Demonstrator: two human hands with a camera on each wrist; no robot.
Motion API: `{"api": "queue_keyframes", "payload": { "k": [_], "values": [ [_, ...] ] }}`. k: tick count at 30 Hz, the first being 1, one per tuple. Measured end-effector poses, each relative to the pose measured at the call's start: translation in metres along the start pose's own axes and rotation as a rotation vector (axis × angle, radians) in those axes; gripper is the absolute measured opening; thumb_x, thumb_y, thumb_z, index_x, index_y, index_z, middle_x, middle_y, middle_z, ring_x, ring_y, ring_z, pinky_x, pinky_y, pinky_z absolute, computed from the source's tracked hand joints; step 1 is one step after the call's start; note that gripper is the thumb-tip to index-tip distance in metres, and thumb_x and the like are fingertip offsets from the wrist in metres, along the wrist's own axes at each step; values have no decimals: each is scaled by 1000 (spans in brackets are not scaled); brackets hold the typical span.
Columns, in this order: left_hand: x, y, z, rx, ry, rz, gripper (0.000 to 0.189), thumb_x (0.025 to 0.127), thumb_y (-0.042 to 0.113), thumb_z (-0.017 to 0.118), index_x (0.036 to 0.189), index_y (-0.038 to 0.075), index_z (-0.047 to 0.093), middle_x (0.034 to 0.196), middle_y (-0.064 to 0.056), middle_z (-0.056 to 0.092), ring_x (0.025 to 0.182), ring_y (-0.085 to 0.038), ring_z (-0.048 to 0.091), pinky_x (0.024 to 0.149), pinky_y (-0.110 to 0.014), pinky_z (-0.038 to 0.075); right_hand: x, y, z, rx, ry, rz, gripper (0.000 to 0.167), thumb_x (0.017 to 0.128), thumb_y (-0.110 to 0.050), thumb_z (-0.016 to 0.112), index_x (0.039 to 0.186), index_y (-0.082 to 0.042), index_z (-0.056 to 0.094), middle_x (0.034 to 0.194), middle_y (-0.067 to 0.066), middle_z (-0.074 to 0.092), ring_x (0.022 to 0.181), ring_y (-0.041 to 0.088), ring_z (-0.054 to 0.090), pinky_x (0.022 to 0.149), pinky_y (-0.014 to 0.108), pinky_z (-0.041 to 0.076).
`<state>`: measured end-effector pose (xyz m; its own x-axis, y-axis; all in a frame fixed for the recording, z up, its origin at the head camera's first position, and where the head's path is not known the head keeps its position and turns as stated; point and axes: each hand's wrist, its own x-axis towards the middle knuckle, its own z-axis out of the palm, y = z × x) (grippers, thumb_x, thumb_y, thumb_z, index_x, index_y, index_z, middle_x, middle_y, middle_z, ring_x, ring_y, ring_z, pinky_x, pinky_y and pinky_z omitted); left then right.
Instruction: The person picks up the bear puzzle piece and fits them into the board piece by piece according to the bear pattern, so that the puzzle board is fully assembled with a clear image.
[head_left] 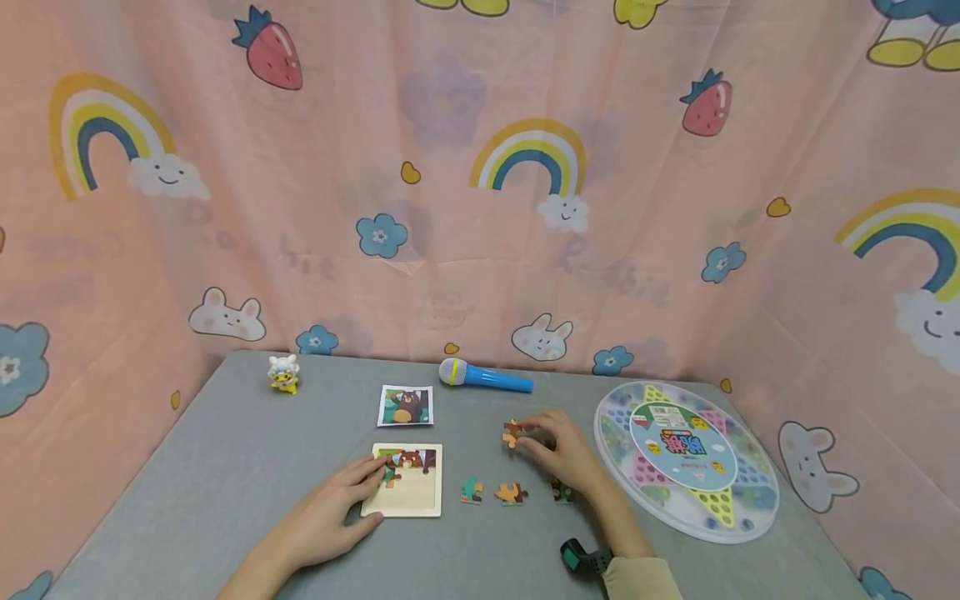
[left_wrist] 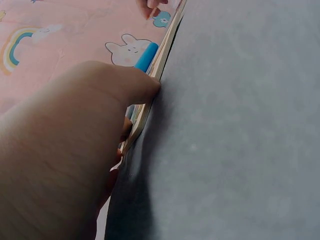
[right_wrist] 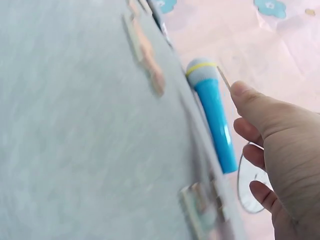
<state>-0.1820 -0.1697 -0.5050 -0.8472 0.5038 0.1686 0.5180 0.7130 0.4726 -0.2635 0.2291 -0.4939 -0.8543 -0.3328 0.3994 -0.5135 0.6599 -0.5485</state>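
Note:
My left hand (head_left: 337, 508) holds the wooden puzzle tray (head_left: 408, 500) at its left side, with the thumb at the near corner and the fingertips over the upper left. Some pieces with a brown bear fill the tray's top row and part of its left side; bare wood shows below. My right hand (head_left: 566, 454) pinches a brown puzzle piece (head_left: 512, 433) between thumb and fingers. In the right wrist view this piece (right_wrist: 223, 77) appears edge-on, raised off the table. Loose on the table lie a green piece (head_left: 471, 490), an orange-brown piece (head_left: 512, 494) and a dark piece (head_left: 561, 492), partly hidden by the right hand.
A bear picture card (head_left: 406, 407) lies behind the tray. Further back is a blue toy microphone (head_left: 487, 377), with a small white-and-yellow figurine (head_left: 284, 374) at the back left. To the right lies a round board game box (head_left: 686, 462). A patterned pink curtain (head_left: 450, 275) hangs behind the grey table.

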Motion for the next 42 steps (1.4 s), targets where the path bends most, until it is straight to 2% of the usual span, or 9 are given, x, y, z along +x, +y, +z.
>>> {"api": "queue_keyframes", "payload": {
  "k": [6,12,19,24,33,42],
  "values": [
    [0,1,0,12,15,14,61,98,29,76,149,-1,59,163,-9,50,151,-37,44,116,-59,44,6,-13,-8,-11,18,-37,25,95,-19,82,119,-13,79,114,0,74,113,24,65,95,52,56],
    [-1,1,1,25,26,24,61,98,28,77,148,-2,60,161,-10,51,150,-37,46,116,-58,45,9,-25,-15,-8,29,-16,24,95,-20,82,118,-14,79,113,-1,74,113,23,64,97,53,56],
    [-1,1,0,5,17,21,60,99,29,76,148,-2,60,162,-10,50,151,-38,45,116,-60,44,11,-31,-11,-11,45,-17,24,94,-21,83,117,-15,80,111,-3,75,111,22,65,95,52,56],
    [0,0,-1,-2,13,23,60,99,28,76,148,-2,60,163,-10,49,151,-38,44,116,-61,44,14,-36,-3,-32,42,-36,24,94,-23,83,117,-15,80,109,-2,76,108,22,66,94,50,56],
    [0,2,-2,9,12,24,60,99,29,76,148,-1,60,162,-9,50,151,-37,44,116,-60,44,20,-61,22,-39,-47,-5,23,97,-25,81,117,-13,80,108,0,74,108,22,65,97,50,55],
    [1,2,-3,-1,-7,6,60,99,30,75,149,-1,60,163,-10,49,152,-38,43,116,-60,43,24,-87,47,-39,-107,-25,23,99,-25,78,117,-11,79,113,3,75,109,23,65,95,48,56]
  ]
}}
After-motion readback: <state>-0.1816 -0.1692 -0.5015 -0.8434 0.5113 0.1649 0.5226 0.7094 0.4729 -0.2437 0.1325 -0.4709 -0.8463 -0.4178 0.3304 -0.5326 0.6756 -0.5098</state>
